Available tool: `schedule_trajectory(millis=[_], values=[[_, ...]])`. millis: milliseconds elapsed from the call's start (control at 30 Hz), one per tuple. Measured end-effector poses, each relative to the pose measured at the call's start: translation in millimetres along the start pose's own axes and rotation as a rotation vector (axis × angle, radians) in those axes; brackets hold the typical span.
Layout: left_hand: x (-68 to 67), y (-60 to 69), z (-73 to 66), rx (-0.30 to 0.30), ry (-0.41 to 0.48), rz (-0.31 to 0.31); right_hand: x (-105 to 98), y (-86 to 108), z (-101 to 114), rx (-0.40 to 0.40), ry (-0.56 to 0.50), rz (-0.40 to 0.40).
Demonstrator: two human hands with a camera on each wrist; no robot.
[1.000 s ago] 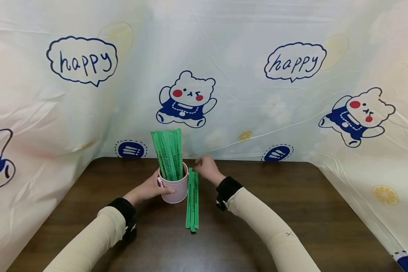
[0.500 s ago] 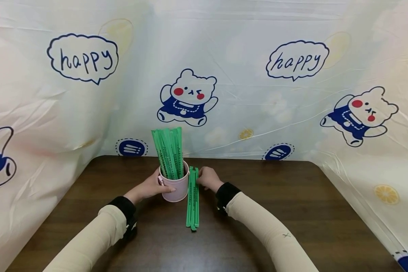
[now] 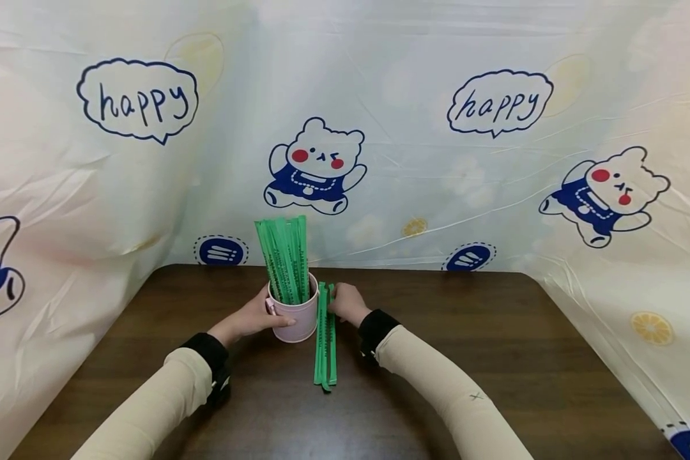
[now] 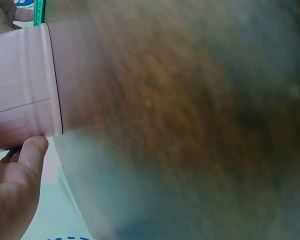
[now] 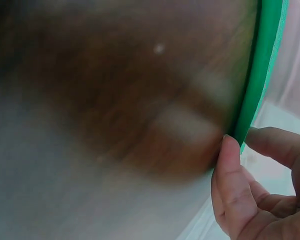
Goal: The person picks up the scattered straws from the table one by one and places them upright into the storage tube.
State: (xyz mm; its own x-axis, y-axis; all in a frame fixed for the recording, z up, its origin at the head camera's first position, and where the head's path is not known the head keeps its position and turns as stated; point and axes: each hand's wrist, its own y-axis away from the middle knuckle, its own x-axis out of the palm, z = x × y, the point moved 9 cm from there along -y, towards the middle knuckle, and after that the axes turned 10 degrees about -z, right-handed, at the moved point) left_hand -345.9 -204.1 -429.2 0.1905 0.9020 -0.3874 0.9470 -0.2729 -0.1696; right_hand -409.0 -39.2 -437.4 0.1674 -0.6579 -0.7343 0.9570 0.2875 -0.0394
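Observation:
A pink pail [image 3: 294, 321] stands on the table, filled with long slim green packets [image 3: 286, 262] that carry dark print. My left hand [image 3: 254, 316] grips its side, thumb across the front; in the left wrist view, a thumb [image 4: 34, 152] presses the wall near the base rim. To the right of the pail, several more green packets [image 3: 324, 345] lie lengthwise on the table. At their far end my right hand [image 3: 349, 304] pinches the rightmost one. The right wrist view shows the end of a green packet [image 5: 260, 75] between thumb and fingers.
The dark wooden table [image 3: 466, 358] ends at a printed cloth backdrop [image 3: 402, 160] with bears and the word "happy". That cloth also hangs along both sides.
My right hand has come down from beyond the packets' far end and now pinches the rightmost packet, which sits slightly apart from the others. My left hand and the pail stay put.

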Motion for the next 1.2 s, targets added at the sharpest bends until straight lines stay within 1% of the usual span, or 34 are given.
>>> schedule_trajectory(millis=[133,233,400,500,533,633,700,800,867,967,1033,1100,1167,1200], values=[[0.2,0.3,1.0,-0.018,0.008,-0.005,-3,4.8,4,-0.013,0.003,-0.013],[0.2,-0.2,1.5,-0.026,0.008,-0.006,-5,4.7,3,-0.013,0.004,-0.022],[0.1,-0.5,0.7,-0.021,-0.002,-0.008,-13,2.4,-8,0.029,-0.011,-0.036],[-0.2,-1.0,2.9,-0.030,0.002,-0.009,-25,2.0,-14,0.057,-0.023,-0.044],[-0.3,-1.1,3.0,-0.025,-0.002,-0.006,-31,1.5,-14,0.058,-0.035,-0.051],[-0.6,-1.4,5.4,-0.042,0.010,-0.008,-54,-2.1,-7,0.053,-0.091,-0.082],[-0.8,-1.4,4.9,-0.039,0.012,-0.004,-74,-7.6,4,0.044,-0.162,-0.134],[-2.3,-1.5,4.9,-0.035,0.018,-0.006,-111,-16.9,32,-0.001,-0.282,-0.248],[-2.8,-2.1,4.8,-0.031,0.020,-0.007,-135,-20.1,56,-0.051,-0.379,-0.322],[-1.5,-3.3,5.1,-0.024,0.017,-0.002,-166,-18.9,93,-0.140,-0.508,-0.406],[-0.6,-3.3,5.9,-0.028,0.013,0.001,-179,-14.8,114,-0.184,-0.593,-0.430],[0.1,-2.8,6.2,-0.027,0.012,0.004,-184,-11.2,132,-0.215,-0.663,-0.437],[0.0,-1.6,6.1,-0.026,0.019,0.001,-180,-8.5,147,-0.244,-0.695,-0.432],[0.0,-0.9,5.6,-0.023,0.021,0.000,-175,-7.6,152,-0.259,-0.690,-0.424]])
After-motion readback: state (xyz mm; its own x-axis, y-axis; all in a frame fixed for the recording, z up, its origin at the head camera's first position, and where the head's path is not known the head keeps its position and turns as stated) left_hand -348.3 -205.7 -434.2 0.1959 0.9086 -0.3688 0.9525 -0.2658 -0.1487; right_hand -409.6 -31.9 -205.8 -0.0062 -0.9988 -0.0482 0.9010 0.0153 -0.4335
